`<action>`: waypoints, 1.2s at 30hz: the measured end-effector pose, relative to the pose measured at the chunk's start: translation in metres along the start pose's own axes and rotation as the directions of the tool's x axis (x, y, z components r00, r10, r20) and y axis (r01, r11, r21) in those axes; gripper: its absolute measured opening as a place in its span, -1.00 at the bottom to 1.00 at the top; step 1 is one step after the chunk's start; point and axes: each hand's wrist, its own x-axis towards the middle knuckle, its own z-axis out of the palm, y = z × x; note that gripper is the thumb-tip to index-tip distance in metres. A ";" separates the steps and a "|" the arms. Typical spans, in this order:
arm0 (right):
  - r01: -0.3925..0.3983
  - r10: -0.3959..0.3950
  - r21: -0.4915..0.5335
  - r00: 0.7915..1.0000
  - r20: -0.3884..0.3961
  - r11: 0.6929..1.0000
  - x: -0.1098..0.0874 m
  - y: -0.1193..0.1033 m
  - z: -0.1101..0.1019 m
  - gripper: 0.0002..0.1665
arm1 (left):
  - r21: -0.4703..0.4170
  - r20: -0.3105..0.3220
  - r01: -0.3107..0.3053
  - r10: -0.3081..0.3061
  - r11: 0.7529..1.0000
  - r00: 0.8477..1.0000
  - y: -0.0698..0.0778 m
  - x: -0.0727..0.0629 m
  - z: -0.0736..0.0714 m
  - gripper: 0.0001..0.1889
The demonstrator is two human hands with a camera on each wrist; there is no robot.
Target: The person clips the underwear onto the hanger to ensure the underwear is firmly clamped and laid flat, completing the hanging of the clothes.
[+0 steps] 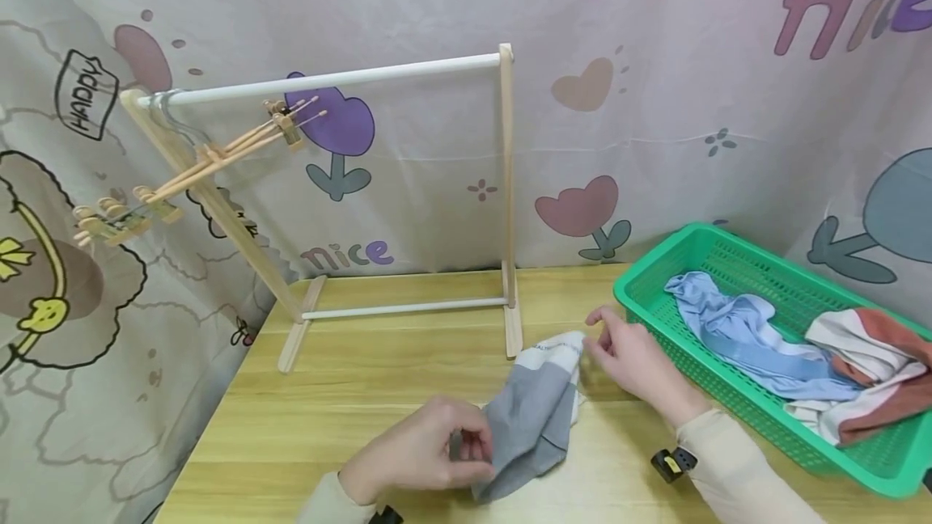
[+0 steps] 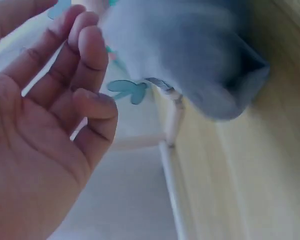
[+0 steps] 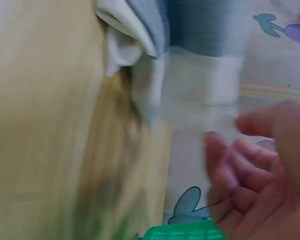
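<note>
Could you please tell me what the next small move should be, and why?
I would suggest that the right grip pinch the cloth by its white end: it is close to that end yet seems to hold nothing, and the left grip, beside the cloth, appears to hold nothing either, so the cloth probably needs securing first.

A head-worn camera looks forward and down over a yellow wood-grain tabletop [image 1: 247, 435]; two wrist cameras, close in and turned sideways, face past bare fingers [image 2: 93, 49]. All three catch a crumpled grey-and-white cloth [image 1: 531, 403]; head and right wrist share a green rectangular plastic basket [image 1: 772, 273].
</note>
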 end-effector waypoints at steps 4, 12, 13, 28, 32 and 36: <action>-0.030 0.027 0.016 0.991 0.134 0.999 -0.018 0.002 0.002 -0.77 | -0.039 -0.036 0.243 -0.244 0.969 0.969 -0.020 0.006 0.001 -0.93; 0.062 -0.072 0.041 0.949 0.308 0.997 -0.047 -0.004 0.016 -0.87 | 0.062 -0.078 0.449 -0.444 0.891 0.892 -0.062 0.033 0.008 -0.90; 0.066 -0.078 0.050 0.947 0.312 0.997 -0.047 -0.005 0.019 -0.85 | 0.071 -0.069 0.445 -0.440 0.893 0.895 -0.065 0.038 0.010 -0.88; -0.011 -0.013 0.095 0.969 0.248 0.995 -0.041 -0.008 0.046 -0.75 | -0.027 -0.029 0.400 -0.400 0.916 0.916 -0.064 0.067 0.032 -0.67; -0.033 0.013 0.079 0.972 0.236 0.996 -0.034 -0.007 0.032 -0.83 | -0.195 -0.004 0.452 -0.461 0.871 0.887 -0.047 0.054 0.029 -0.70; 0.027 -0.030 0.022 0.985 0.172 0.999 -0.019 -0.007 0.022 -0.88 | -0.375 0.094 0.476 -0.478 0.795 0.873 -0.022 0.040 0.038 -0.78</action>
